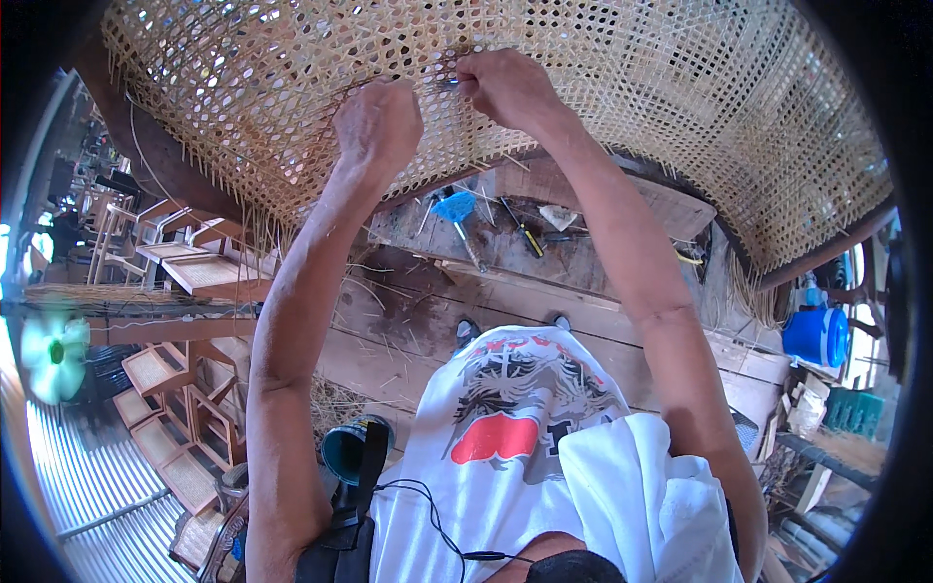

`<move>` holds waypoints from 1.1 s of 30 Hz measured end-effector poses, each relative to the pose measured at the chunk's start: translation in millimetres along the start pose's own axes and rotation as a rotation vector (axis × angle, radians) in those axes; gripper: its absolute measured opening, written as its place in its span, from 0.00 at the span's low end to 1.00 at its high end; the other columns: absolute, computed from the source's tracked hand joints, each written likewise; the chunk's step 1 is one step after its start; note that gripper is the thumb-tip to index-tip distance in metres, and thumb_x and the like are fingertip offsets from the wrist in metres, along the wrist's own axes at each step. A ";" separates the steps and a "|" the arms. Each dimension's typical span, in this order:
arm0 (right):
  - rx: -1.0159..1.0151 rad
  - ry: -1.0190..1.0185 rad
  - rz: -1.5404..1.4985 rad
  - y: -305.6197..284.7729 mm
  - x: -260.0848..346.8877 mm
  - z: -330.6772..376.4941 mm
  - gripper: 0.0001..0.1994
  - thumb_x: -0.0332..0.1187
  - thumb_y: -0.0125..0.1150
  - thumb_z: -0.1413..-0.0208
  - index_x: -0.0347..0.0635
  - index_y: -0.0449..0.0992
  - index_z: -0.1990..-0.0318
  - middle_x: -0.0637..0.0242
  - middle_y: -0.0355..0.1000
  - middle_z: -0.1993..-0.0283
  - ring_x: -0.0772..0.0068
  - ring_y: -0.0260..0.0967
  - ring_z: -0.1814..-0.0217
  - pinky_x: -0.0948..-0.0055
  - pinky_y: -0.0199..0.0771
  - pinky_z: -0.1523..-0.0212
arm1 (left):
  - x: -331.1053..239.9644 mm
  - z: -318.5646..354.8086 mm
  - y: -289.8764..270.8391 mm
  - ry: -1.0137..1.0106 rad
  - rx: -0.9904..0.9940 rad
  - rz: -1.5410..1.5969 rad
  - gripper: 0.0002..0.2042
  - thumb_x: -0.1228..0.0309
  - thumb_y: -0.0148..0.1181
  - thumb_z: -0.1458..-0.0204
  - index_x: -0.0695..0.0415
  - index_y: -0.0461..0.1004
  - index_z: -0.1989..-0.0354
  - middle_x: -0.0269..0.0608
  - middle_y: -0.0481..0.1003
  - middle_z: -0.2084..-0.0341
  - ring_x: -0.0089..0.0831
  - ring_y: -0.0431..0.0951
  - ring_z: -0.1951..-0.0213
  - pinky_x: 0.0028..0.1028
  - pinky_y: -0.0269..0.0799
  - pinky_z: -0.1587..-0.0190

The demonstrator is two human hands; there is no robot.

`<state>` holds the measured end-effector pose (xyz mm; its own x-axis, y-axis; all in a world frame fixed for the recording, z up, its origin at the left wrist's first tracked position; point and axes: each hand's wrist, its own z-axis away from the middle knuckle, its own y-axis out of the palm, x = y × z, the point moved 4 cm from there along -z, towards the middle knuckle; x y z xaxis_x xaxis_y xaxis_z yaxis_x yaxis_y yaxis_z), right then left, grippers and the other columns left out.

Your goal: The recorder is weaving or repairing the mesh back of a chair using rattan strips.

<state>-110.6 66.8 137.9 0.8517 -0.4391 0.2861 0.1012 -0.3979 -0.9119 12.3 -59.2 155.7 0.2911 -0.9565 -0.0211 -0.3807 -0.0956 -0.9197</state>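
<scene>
Directly at left fingers [398, 94] and right fingers [469, 72] spreads woven cane [641, 87].

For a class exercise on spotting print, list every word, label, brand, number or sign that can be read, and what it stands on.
White shirt: curved red lettering near the hem and a dark character beside the red shape; wording not copied here.
Blue container: any marking is too small to read.
Yellow-and-black tool: any marking is too small to read.
Woven cane: no lettering visible.
</scene>
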 end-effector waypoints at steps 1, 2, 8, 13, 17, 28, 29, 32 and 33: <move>-0.060 -0.003 -0.006 0.0 -0.9 1.6 0.10 0.35 0.63 0.42 0.46 0.81 0.54 0.53 0.81 0.58 0.52 0.81 0.53 0.51 0.80 0.51 | -2.4 -1.5 1.4 0.012 -0.011 -0.030 0.08 0.69 0.58 0.43 0.58 0.82 0.65 0.53 0.82 0.65 0.54 0.83 0.61 0.48 0.78 0.57; -0.120 -0.008 -0.013 1.2 0.0 3.9 0.09 0.37 0.64 0.41 0.45 0.80 0.57 0.55 0.81 0.60 0.53 0.80 0.54 0.52 0.80 0.53 | -4.4 -3.1 2.9 0.021 -0.016 -0.058 0.09 0.68 0.58 0.43 0.58 0.82 0.65 0.53 0.82 0.66 0.55 0.83 0.62 0.49 0.77 0.58; -0.155 0.152 -0.110 25.0 10.4 1.4 0.15 0.49 0.60 0.36 0.47 0.79 0.55 0.55 0.81 0.59 0.50 0.80 0.54 0.51 0.79 0.53 | -11.0 -2.3 9.1 0.050 0.010 -0.134 0.09 0.75 0.57 0.46 0.60 0.82 0.61 0.52 0.82 0.61 0.47 0.85 0.56 0.48 0.76 0.50; -0.162 0.287 -0.256 34.2 -7.2 19.9 0.17 0.51 0.55 0.33 0.48 0.79 0.53 0.53 0.81 0.57 0.46 0.80 0.53 0.50 0.80 0.52 | -9.5 6.9 -10.1 0.353 -0.072 -0.097 0.09 0.65 0.62 0.43 0.58 0.81 0.66 0.45 0.80 0.65 0.48 0.81 0.58 0.44 0.75 0.55; -0.077 0.441 -0.328 47.3 -28.1 38.2 0.18 0.52 0.55 0.34 0.49 0.80 0.52 0.54 0.82 0.57 0.46 0.80 0.52 0.51 0.79 0.50 | -15.4 -12.5 -12.4 0.557 0.179 0.170 0.07 0.68 0.60 0.42 0.57 0.81 0.65 0.43 0.76 0.63 0.45 0.80 0.57 0.43 0.76 0.49; -0.103 0.621 -0.464 135.3 -72.3 91.6 0.19 0.53 0.57 0.37 0.47 0.81 0.58 0.54 0.81 0.60 0.46 0.79 0.52 0.54 0.78 0.50 | -17.6 -29.9 -16.7 0.747 -0.110 -0.304 0.05 0.71 0.64 0.49 0.57 0.84 0.67 0.35 0.66 0.34 0.36 0.62 0.32 0.44 0.59 0.32; -0.095 0.699 -0.513 145.1 -86.1 111.3 0.20 0.53 0.57 0.38 0.46 0.81 0.59 0.53 0.81 0.60 0.46 0.79 0.52 0.53 0.77 0.50 | -15.6 -28.8 -19.5 0.770 -0.136 -0.280 0.05 0.71 0.63 0.49 0.57 0.84 0.69 0.35 0.67 0.35 0.36 0.62 0.32 0.42 0.60 0.32; -0.094 0.850 -0.344 162.0 -132.3 171.9 0.22 0.54 0.57 0.39 0.41 0.80 0.64 0.51 0.80 0.61 0.45 0.78 0.55 0.52 0.75 0.53 | -20.8 -27.5 -15.6 0.707 -0.157 -0.228 0.07 0.68 0.66 0.50 0.57 0.85 0.66 0.34 0.66 0.33 0.35 0.62 0.31 0.42 0.60 0.31; -0.117 0.845 -0.336 165.1 -142.5 198.9 0.23 0.54 0.58 0.39 0.39 0.79 0.64 0.50 0.80 0.61 0.44 0.78 0.56 0.52 0.75 0.54 | -27.5 -24.8 -9.0 0.664 -0.146 -0.209 0.09 0.67 0.68 0.49 0.57 0.85 0.64 0.32 0.66 0.32 0.35 0.62 0.30 0.43 0.59 0.31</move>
<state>-113.0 224.0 -111.9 0.1226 -0.7104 0.6930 0.1832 -0.6701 -0.7193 -14.1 -38.8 174.3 -0.2081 -0.8753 0.4365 -0.5027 -0.2871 -0.8154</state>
